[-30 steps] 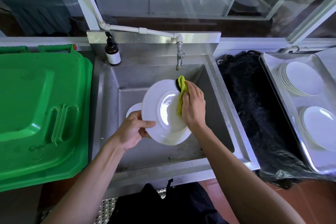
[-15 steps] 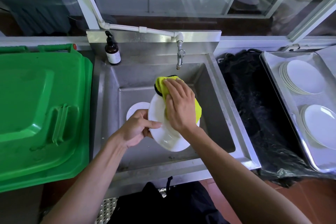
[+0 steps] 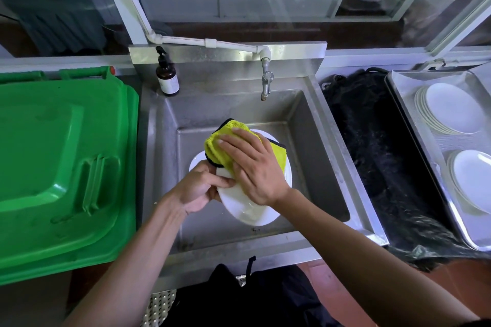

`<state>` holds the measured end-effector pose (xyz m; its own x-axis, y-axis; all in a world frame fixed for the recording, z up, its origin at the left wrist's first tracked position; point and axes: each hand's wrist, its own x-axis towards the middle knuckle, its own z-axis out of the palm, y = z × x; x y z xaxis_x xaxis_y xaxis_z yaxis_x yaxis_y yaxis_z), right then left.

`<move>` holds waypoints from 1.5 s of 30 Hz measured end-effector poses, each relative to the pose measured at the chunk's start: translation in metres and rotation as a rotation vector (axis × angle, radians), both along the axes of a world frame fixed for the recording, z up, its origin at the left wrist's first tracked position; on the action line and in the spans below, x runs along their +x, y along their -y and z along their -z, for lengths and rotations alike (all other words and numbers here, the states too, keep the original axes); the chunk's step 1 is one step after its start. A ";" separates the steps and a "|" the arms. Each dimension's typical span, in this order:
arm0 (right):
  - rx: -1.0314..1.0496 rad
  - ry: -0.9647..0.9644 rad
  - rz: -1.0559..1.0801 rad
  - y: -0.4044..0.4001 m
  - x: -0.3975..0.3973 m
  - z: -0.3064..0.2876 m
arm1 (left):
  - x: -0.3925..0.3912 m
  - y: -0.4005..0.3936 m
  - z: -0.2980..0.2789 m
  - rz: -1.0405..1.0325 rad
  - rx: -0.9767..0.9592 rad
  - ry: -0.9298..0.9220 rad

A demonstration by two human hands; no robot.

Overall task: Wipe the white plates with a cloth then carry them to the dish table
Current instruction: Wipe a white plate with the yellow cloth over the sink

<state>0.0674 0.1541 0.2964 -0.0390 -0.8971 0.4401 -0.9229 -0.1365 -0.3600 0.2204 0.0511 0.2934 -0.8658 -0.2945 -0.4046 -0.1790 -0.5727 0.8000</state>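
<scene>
Over the steel sink (image 3: 321,141) I hold a white plate (image 3: 249,210) tilted. My left hand (image 3: 196,191) grips its left rim with curled fingers. My right hand (image 3: 252,167) lies flat, fingers straight, pressing a yellow cloth (image 3: 225,148) with a black edge onto the plate's face. Most of the plate is hidden under the cloth and hand. Another white plate (image 3: 196,163) lies on the sink floor behind my left hand, only its edge showing.
A metal tray (image 3: 425,138) at the right holds two stacks of white plates (image 3: 454,109) (image 3: 473,180). Black plastic sheeting (image 3: 377,162) lies between tray and sink. A green bin lid (image 3: 53,167) fills the left. A brown pump bottle (image 3: 166,74) and a tap (image 3: 265,82) stand at the sink's back.
My right hand moved the cloth from the plate's right edge across its face toward the left, flattening over it. The plate tipped lower and flatter in my left hand.
</scene>
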 end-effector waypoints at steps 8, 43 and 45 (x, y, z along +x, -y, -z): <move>-0.033 0.154 0.277 0.013 -0.019 0.005 | 0.000 0.002 -0.002 -0.044 -0.046 0.024; 0.241 0.315 0.668 -0.017 0.028 0.018 | -0.058 -0.023 0.017 -0.365 0.173 0.003; 0.218 0.297 0.652 -0.020 0.029 0.020 | -0.058 -0.025 0.018 -0.394 0.217 -0.032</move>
<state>0.0964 0.1745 0.2767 -0.6822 -0.7170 0.1435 -0.6521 0.5078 -0.5629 0.1626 0.0762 0.2749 -0.7178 -0.5153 -0.4682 0.1093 -0.7475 0.6552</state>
